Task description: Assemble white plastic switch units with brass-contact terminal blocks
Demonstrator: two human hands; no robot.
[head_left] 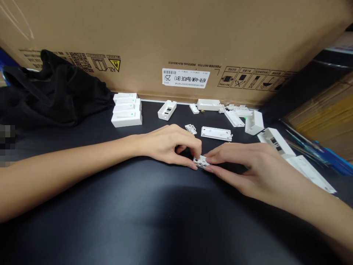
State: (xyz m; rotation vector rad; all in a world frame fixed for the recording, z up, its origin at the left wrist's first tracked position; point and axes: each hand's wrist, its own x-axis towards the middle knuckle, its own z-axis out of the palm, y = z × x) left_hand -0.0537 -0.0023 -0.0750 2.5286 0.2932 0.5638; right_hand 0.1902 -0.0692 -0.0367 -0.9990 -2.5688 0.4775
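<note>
Both hands meet over the dark table, holding a small white plastic part [202, 161] between them. My left hand [173, 144] pinches its left end with thumb and forefinger. The thumb and a finger of my right hand [248, 163] grip its right end. Just behind my left hand lies a similar small white part [191, 129]. A flat white cover [216, 133] rests behind the held part. Farther back stands an open white housing [167, 110].
Several white switch-like units [127, 114] stand in a row at back left, beside a black cloth [60, 92]. More white housings [254, 122] and covers [310, 173] lie at right, near blue-handled tools [335, 162]. A large cardboard box [138, 36] walls the back.
</note>
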